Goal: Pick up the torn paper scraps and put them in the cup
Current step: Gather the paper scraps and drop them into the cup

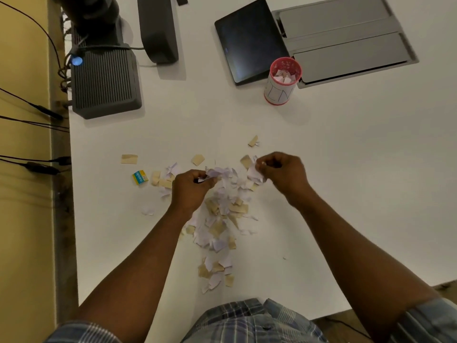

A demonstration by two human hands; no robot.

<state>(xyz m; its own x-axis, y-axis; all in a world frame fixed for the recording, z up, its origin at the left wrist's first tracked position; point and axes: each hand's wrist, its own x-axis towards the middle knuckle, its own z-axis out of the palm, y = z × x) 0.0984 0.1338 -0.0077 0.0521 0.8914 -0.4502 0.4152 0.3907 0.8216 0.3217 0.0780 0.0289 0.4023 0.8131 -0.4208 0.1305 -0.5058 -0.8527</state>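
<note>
A pile of torn white and tan paper scraps [222, 219] lies scattered across the middle of the white table [346, 194]. My left hand [191, 188] is closed on a bunch of white scraps at the pile's upper left. My right hand [282, 172] pinches white scraps at the pile's upper right. The cup [279, 92], white with a red rim and base, stands upright farther back and to the right, with several scraps inside it. Loose tan scraps [129, 159] lie apart to the left and beyond the pile.
A small yellow and blue packet [140, 177] lies left of the pile. A black tablet [249, 40] and a grey cable hatch [346, 40] sit behind the cup. Dark electronic boxes [106, 82] and cables crowd the back left. The table's left edge runs beside a yellow wall.
</note>
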